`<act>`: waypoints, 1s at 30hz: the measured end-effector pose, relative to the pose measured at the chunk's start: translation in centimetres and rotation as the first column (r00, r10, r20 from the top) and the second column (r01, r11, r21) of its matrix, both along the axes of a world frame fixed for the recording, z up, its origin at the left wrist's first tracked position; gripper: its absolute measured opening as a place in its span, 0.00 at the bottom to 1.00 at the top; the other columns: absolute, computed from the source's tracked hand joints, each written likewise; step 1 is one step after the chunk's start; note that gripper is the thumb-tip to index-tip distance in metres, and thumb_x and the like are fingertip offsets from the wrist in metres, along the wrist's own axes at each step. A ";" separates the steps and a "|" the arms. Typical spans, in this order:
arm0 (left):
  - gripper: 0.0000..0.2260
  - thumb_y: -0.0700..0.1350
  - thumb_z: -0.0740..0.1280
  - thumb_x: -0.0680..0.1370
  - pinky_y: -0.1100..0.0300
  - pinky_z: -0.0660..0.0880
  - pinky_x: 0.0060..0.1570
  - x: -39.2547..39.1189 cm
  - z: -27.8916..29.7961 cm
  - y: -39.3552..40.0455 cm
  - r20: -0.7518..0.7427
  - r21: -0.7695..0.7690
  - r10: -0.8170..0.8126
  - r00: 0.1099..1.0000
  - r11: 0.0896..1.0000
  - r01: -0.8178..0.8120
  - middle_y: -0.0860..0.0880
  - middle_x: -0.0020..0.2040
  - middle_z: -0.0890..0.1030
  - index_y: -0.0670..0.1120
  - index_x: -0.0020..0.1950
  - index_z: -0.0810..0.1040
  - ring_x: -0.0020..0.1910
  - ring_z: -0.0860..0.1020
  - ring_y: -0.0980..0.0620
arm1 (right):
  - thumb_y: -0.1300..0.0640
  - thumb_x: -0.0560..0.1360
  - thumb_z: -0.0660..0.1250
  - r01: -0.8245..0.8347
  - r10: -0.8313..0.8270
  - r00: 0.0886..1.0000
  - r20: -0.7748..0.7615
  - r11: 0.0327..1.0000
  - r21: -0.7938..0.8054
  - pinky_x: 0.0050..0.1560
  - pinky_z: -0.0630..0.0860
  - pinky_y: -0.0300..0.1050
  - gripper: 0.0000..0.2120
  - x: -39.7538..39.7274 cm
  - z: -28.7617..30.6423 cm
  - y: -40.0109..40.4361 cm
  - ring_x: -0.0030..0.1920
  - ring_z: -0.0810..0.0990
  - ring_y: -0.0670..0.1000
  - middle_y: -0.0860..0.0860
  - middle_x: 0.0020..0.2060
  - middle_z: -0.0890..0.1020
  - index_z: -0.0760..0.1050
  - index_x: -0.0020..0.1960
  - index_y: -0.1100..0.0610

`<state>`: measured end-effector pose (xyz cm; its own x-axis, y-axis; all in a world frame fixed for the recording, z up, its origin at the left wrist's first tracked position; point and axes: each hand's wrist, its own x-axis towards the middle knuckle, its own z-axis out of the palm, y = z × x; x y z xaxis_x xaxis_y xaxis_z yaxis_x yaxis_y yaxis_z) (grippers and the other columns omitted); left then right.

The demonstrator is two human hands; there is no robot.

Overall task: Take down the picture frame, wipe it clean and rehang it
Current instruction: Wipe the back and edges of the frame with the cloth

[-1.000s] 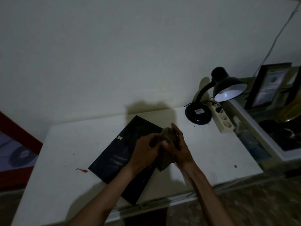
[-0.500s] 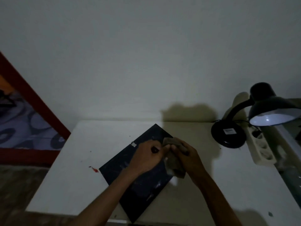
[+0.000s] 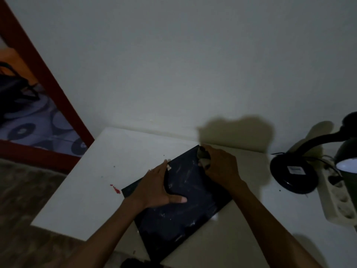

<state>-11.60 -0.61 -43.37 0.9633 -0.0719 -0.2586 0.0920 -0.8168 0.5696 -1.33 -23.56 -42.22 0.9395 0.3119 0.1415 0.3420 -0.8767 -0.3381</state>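
A plain pale wall (image 3: 173, 64) fills the upper part of the view, with a dark shadow cast on it just above the hands. Below it stands a white flat-topped table (image 3: 96, 180), its far edge against the wall. At the far left, a red-edged panel with grey disc patterns (image 3: 38, 120) leans at a slant.

On the table lies the dark rectangular picture frame (image 3: 185, 213), flat and turned at an angle so that one corner points toward the wall; its face is streaked with pale smears. A small pale tag (image 3: 169, 168) sits near its upper left edge.

At the right edge stands a black desk lamp with a round base and a curved neck (image 3: 293, 175), its shade lit. Just beside the base lies a white power strip (image 3: 336, 202), with dark cables running to it.

The left hand (image 3: 160, 188) rests on the frame's left side, fingers laid along the edge and thumb spread flat on the dark surface. The right hand (image 3: 220, 167) is curled round a small bunched greyish cloth (image 3: 203, 158) at the frame's far corner; in this dim light the cloth appears to touch the frame, though that is hard to confirm.

A small red mark (image 3: 115, 188) shows on the tabletop left of the frame.
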 end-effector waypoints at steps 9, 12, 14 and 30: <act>0.74 0.86 0.61 0.47 0.48 0.31 0.73 -0.2 -0.6 -1.2 0.025 0.226 -0.026 0.999 0.974 0.020 0.51 0.80 0.38 0.49 0.78 0.31 0.79 0.42 0.52 | 0.59 0.72 0.68 -0.186 0.191 0.981 -0.045 0.978 0.094 0.47 0.77 0.43 0.17 -1.0 0.1 -0.1 0.52 0.81 0.51 0.45 0.53 0.82 0.82 0.56 0.42; 0.74 0.86 0.61 0.47 0.47 0.33 0.74 -0.1 -0.5 -1.3 0.017 0.239 -0.025 1.000 0.971 0.021 0.50 0.81 0.40 0.47 0.79 0.32 0.79 0.43 0.51 | 0.61 0.71 0.66 -0.180 0.187 0.981 -0.059 0.978 0.110 0.51 0.78 0.47 0.19 0.1 1.0 -0.5 0.54 0.80 0.51 0.44 0.54 0.82 0.82 0.55 0.41; 0.74 0.86 0.61 0.47 0.46 0.34 0.75 -0.1 -0.5 -1.4 0.023 0.238 -0.018 1.000 0.971 0.012 0.50 0.81 0.41 0.47 0.79 0.34 0.79 0.43 0.51 | 0.61 0.72 0.65 -0.119 0.125 0.991 -0.040 0.985 0.124 0.54 0.78 0.49 0.19 1.1 1.0 -0.3 0.57 0.80 0.52 0.45 0.56 0.82 0.82 0.56 0.42; 0.68 0.83 0.65 0.53 0.47 0.30 0.73 -0.3 -0.3 -1.7 0.073 0.167 -0.054 0.996 0.985 0.041 0.53 0.76 0.28 0.55 0.77 0.29 0.72 0.30 0.57 | 0.61 0.73 0.66 -0.104 0.116 0.991 -0.060 0.980 0.169 0.46 0.71 0.41 0.15 2.0 -0.1 1.3 0.55 0.78 0.51 0.47 0.53 0.81 0.81 0.57 0.49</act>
